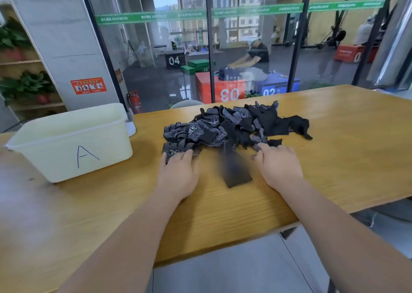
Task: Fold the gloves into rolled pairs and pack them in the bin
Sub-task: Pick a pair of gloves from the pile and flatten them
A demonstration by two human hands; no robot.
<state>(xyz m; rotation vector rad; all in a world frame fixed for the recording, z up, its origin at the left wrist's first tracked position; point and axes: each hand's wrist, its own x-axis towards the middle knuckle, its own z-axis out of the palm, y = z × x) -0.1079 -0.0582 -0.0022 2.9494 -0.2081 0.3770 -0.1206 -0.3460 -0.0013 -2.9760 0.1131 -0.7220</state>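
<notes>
Just ahead of the left hand (178,170), gloves (234,127) lie heaped on the counter (345,158), its straight fingers resting on them. The right hand (279,165) curls at the heap's edge, grip unclear. The bin (73,141) stands beyond the left hand's outer side.

Wooden surface (347,158). On it: cream bin (66,145) at left, heap of gloves (234,127) centre. Blurred dark glove (236,174) nearer.

Bare forearms (124,237) lead to the bare left hand (178,173) and right hand (281,166).
</notes>
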